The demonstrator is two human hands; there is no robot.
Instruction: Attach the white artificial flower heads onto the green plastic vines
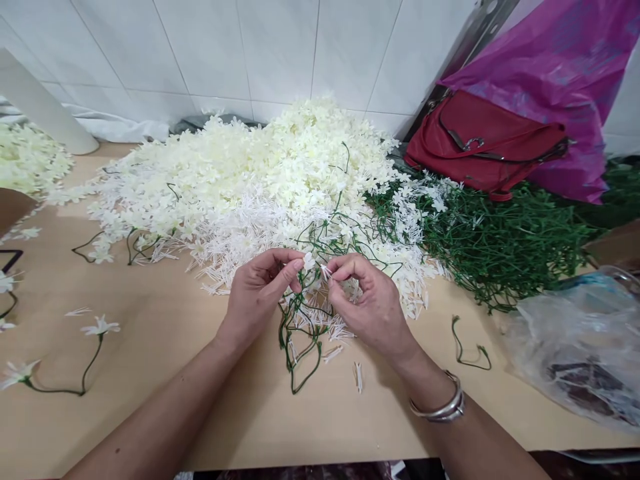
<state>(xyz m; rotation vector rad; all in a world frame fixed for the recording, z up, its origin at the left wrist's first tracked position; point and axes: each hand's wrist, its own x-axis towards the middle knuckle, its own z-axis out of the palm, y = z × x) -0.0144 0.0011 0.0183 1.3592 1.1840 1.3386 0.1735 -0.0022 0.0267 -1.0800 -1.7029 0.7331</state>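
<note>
My left hand [263, 291] pinches a small white artificial flower [309, 261] between thumb and forefinger, at the near edge of the pile. Close by on the right, my right hand [367, 299] holds a white plastic stamen piece [326, 271] in its fingertips, a short way from the flower. Below and between the hands lies a tangle of green plastic stems [300, 333]. Loose white stamen pieces [358, 377] are scattered on the table in front of it. Behind the hands spreads a large heap of cream-white petals [250, 160].
Finished-looking flowers on a bent stem [83, 387] lie at left. A heap of green stems [500, 233], a red handbag [485, 140], a purple bag [555, 80] and a clear plastic bag [575, 353] take up the right side. A white cylinder [45, 100] leans at back left.
</note>
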